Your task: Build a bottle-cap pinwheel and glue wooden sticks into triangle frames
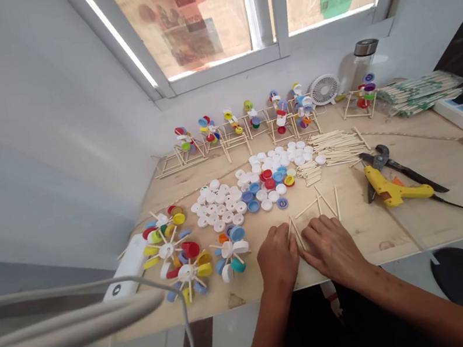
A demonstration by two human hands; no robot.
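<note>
Close to the table's front edge, my left hand (277, 257) is closed around a thin wooden stick (289, 229). My right hand (332, 246) grips a second wooden stick (298, 234). The two sticks lean together at their upper ends, like a narrow upside-down V; whether they are glued there I cannot tell. Just beyond my right hand, several loose wooden sticks (325, 200) lie on the table. Left of my hands sits a wheel of sticks and bottle caps (227, 250), with more such wheels (187, 272) farther left.
White bottle caps (219, 205) and cut sticks (336, 147) cover the table's middle. A yellow glue gun (394, 188) and black-handled cutters (412, 170) lie right. Stick frames with cap wheels (234, 128), a fan (324, 90) and a bottle (364, 62) line the wall. A pale cable (134, 280) crosses the left foreground.
</note>
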